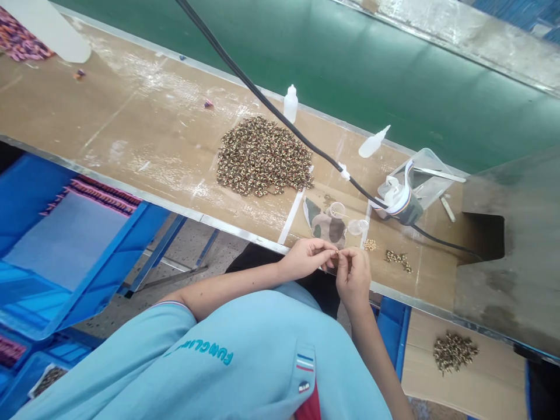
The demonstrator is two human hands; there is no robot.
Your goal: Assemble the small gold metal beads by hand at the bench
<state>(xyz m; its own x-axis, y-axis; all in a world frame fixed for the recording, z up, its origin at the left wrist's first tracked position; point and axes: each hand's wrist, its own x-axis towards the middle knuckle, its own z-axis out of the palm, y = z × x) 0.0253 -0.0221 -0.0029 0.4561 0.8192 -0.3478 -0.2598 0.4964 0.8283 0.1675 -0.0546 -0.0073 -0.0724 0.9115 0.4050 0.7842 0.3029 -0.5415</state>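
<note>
My left hand (310, 256) and my right hand (354, 271) meet at the table's front edge, fingertips pinched close together. Whatever sits between them is too small to make out. Just beyond lies a camouflage-patterned cloth piece (327, 228), with a small clear round dish (336, 210) at its far side and another clear dish (357, 227) to the right. By my right hand are a little heap of tiny tan pieces (370, 245) and a scatter of small dark-and-tan pieces (398, 259).
A large pile of small curled pieces (265, 156) covers the table's middle. White squeeze bottles (290, 105) stand and lie behind it. A black cable (262, 96) crosses above the table. Blue crates (79, 251) stand at left; cardboard (420, 361) with another pile lies lower right.
</note>
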